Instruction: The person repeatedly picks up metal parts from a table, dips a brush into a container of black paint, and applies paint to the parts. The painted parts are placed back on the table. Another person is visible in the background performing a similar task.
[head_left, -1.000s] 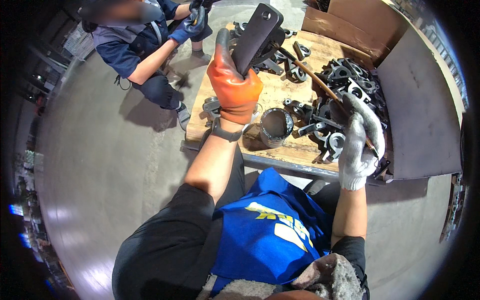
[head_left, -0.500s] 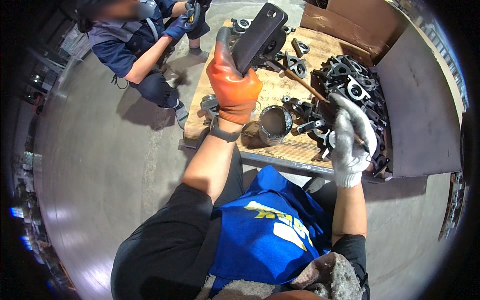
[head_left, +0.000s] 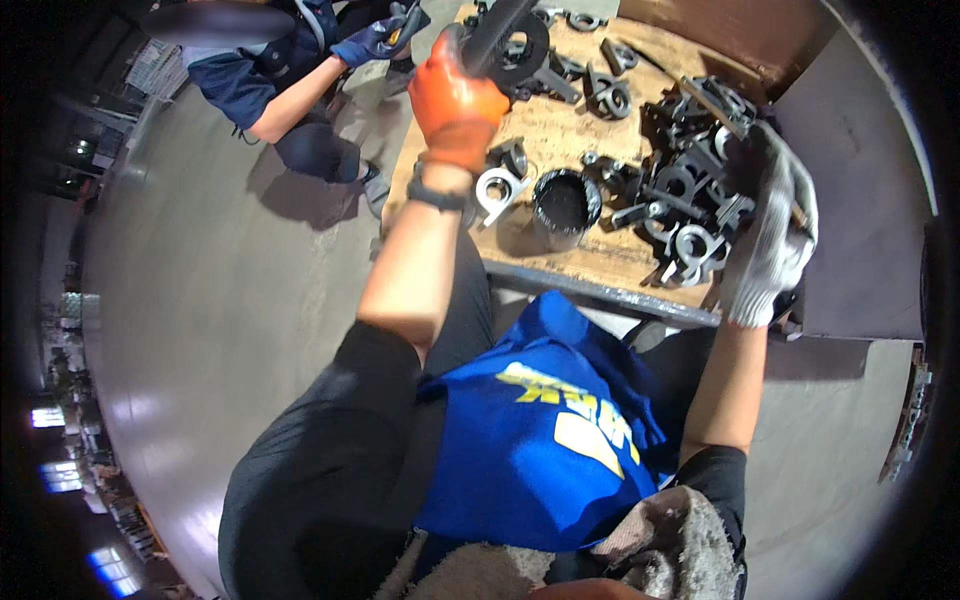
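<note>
My left hand, in an orange glove with dark fingertips, is closed on a black metal bracket with a flat plate and a round ring. The bracket is held up over the far left of the table, its top cut off by the picture's upper edge. My right hand, in a smudged white knit glove, grips the wooden handle of a slender brush. The brush points up and left, apart from the bracket. Between my hands stands a round can of black liquid, its rim smeared black.
Several black and bare-metal brackets lie heaped at the table's right, against a cardboard wall. More brackets lie at the back, and a silver one sits left of the can. A co-worker's gloved hand is at far left.
The brush has come away from the bracket as my right hand moved right and up. My left hand has moved up and slightly left, turning the bracket. The view has shifted a little.
</note>
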